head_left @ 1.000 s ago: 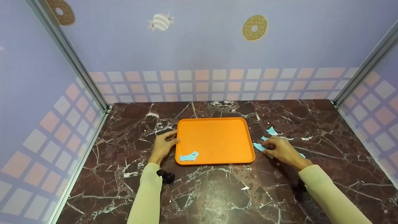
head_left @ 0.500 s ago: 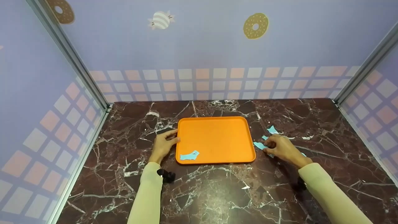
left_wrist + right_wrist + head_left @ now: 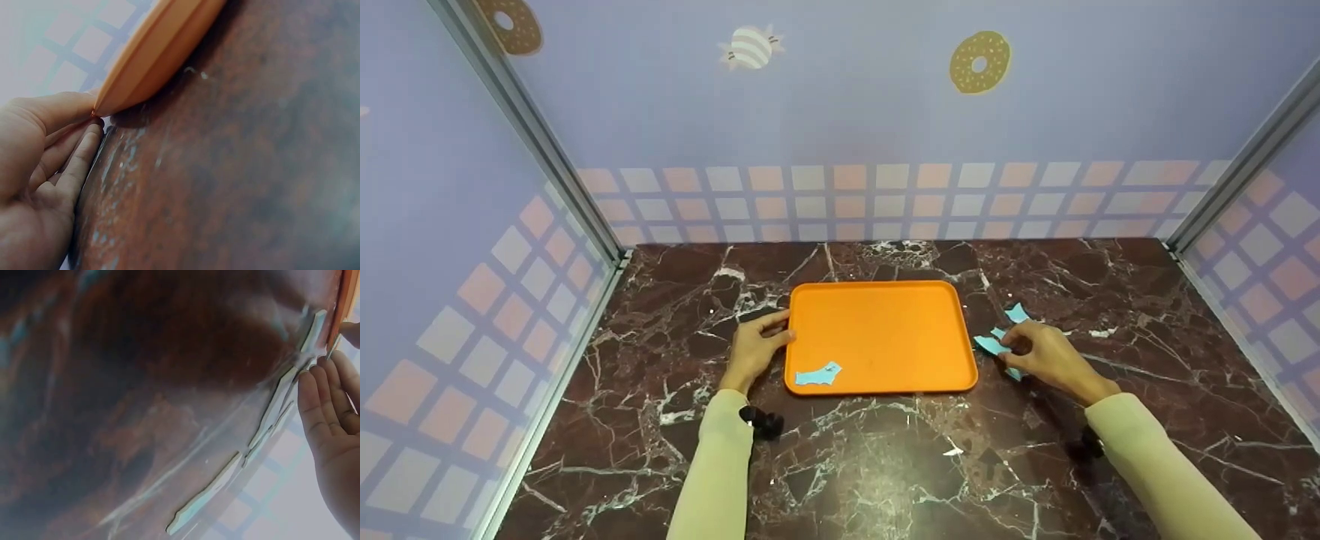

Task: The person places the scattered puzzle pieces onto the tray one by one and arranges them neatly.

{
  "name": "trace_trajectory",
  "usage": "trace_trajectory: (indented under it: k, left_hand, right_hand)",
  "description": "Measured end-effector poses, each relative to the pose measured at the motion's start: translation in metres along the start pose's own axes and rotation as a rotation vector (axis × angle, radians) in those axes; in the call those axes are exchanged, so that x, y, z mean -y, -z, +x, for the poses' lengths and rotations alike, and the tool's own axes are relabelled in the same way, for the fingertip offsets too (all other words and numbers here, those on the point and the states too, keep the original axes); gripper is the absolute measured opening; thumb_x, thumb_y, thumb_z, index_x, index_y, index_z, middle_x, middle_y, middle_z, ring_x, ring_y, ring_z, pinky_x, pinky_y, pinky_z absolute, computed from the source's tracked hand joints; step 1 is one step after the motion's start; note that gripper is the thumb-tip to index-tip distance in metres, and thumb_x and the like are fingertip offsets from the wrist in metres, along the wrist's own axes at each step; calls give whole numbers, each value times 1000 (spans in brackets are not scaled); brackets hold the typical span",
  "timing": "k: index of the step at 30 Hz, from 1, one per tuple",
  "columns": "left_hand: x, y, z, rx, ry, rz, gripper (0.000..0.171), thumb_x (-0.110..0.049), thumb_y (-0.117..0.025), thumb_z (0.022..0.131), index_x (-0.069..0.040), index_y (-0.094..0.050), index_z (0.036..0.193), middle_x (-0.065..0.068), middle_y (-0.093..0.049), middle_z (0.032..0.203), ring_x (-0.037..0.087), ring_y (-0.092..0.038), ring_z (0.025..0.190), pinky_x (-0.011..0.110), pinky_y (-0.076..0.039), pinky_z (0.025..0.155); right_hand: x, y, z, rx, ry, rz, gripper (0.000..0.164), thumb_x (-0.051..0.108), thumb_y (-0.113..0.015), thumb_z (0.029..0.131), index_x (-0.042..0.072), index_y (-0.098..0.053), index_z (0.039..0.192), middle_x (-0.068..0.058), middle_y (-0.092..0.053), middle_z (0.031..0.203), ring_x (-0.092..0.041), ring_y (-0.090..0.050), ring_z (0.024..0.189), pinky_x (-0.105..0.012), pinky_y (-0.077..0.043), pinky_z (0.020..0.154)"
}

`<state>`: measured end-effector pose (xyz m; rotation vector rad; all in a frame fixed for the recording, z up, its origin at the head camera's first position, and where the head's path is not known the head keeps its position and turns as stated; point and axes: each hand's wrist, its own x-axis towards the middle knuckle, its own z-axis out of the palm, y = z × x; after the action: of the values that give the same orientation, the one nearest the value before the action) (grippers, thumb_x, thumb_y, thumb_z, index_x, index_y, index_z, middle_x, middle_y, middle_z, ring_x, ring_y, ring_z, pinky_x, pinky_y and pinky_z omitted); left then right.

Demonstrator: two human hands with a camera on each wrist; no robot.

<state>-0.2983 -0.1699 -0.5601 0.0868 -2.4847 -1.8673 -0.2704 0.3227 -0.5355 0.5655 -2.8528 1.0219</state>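
On the dark marbled table lies a flat orange tray (image 3: 877,337). One torn-edged light-blue piece (image 3: 817,374) rests in its near left corner. My left hand (image 3: 751,352) holds the tray's left rim between thumb and fingers; the left wrist view shows the fingertips (image 3: 93,132) at the rim's edge. Right of the tray, my right hand (image 3: 1046,360) pinches a light-blue jagged piece (image 3: 990,345), slightly tilted. More such pieces lie about that hand: one behind it (image 3: 1017,312), one below its fingers (image 3: 1014,373). The right wrist view shows several flat pieces (image 3: 275,405) along the table.
Purple walls with a checked border (image 3: 847,202) enclose the table (image 3: 870,465) at the back and sides. Grey metal posts (image 3: 532,142) stand at the corners. A small white scrap (image 3: 952,452) lies in front of the tray. Black wrist cameras (image 3: 763,424) sit on the forearms.
My right hand has raised and tilted the pinched light-blue piece a little and shifted slightly right. The left hand and the tray have stayed in place.
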Motion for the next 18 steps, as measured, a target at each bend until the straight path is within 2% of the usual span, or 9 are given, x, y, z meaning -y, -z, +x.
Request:
trace_trajectory:
  k: [4,9,18]
  left_hand:
    - [0,0,0,-1,-12,-13,44,-1,-80,94,-5,-73,137,18,-70,135,34,-66,125,39,-58,101]
    - [0,0,0,0,-24,-23,43,0,-80,94,-3,-73,137,19,-70,134,35,-67,124,38,-59,99]
    - [0,0,-1,5,-32,-15,43,-3,-81,94,-3,-73,136,18,-71,134,34,-67,125,38,-58,101]
  right_hand:
    - [1,1,1,-44,34,0,16,1,-83,89,-1,-78,103,-9,-70,96,-27,-70,85,-32,-60,73]
    - [6,0,4,-89,108,1,16,0,-84,89,-1,-79,104,-10,-69,96,-28,-71,86,-40,-63,76]
    - [20,-5,9,-76,163,33,16,2,-85,89,2,-80,104,-8,-70,95,-26,-69,83,-50,-62,77]
